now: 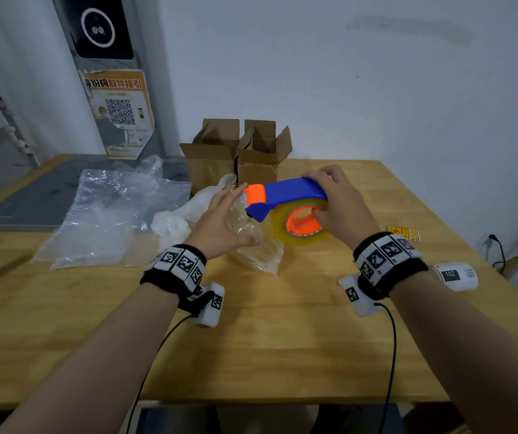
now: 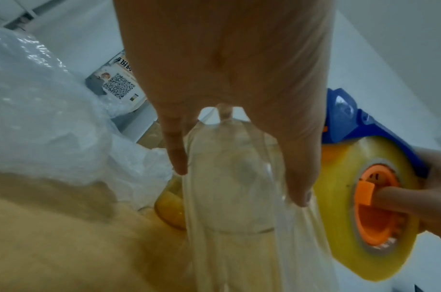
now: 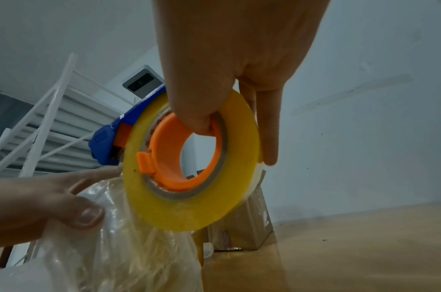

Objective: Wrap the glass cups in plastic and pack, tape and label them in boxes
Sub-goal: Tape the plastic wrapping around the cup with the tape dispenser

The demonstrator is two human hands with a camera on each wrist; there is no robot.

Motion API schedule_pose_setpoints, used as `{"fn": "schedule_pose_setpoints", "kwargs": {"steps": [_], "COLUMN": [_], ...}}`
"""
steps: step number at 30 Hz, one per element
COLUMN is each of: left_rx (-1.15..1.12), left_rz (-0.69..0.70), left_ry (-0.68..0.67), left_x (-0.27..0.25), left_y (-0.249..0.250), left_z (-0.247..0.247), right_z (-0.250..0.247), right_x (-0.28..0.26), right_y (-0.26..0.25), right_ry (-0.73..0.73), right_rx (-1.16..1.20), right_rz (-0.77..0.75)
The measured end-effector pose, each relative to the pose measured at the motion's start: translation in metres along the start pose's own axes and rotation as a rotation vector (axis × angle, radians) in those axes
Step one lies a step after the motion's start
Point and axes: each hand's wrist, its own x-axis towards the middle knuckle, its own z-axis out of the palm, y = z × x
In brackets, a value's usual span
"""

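A glass cup wrapped in clear plastic (image 1: pixel 259 255) lies on the wooden table (image 1: pixel 282 339). My left hand (image 1: pixel 221 216) lies over it, fingers on one side and thumb on the other, gripping the wrapped cup (image 2: pixel 229 187). My right hand (image 1: pixel 334 205) holds a blue and orange tape dispenser (image 1: pixel 286 195) just above and right of the cup, thumb hooked through the orange core (image 3: pixel 164 158) of the yellowish tape roll (image 2: pixel 339 177). The dispenser's orange nose points left, close to my left fingertips. Loose plastic (image 3: pixel 129 247) hangs below the roll.
Two open cardboard boxes (image 1: pixel 210 158) (image 1: pixel 262 158) stand at the back of the table. Crumpled clear plastic sheets (image 1: pixel 110 208) lie left on a grey mat (image 1: pixel 32 198). A label roll (image 1: pixel 455 275) and red-yellow stickers (image 1: pixel 405 233) lie on the right.
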Motion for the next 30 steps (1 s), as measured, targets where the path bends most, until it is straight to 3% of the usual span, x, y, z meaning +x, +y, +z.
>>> {"fn": "schedule_pose_setpoints", "kwargs": {"steps": [4,8,17,21,25,30], "left_rx": [0.068,0.058,-0.259,-0.294,-0.186,-0.142], "left_rz": [-0.092,-0.123,-0.285,-0.325,-0.313,-0.163], "left_ry": [0.023,0.039,0.063,0.050,-0.015,-0.074], "left_x": [0.006,0.007,-0.001,-0.002,0.006,0.001], "left_y": [0.013,0.016,-0.006,-0.012,-0.003,0.005], "left_z": [-0.001,-0.001,0.014,0.014,0.008,0.005], "right_z": [-0.018,-0.028,-0.026,-0.034,-0.033,-0.031], "right_x": [0.013,0.023,-0.005,-0.016,-0.021,-0.014], "right_y": [-0.012,-0.007,0.051,0.073,0.076,0.067], "right_ry": [0.080,0.117,0.174,0.140,0.069,-0.011], "right_rx": [-0.160,-0.206,-0.124,-0.136,-0.147,-0.064], "right_rz": [-0.131,-0.167,0.006,0.038,0.034,0.048]}}
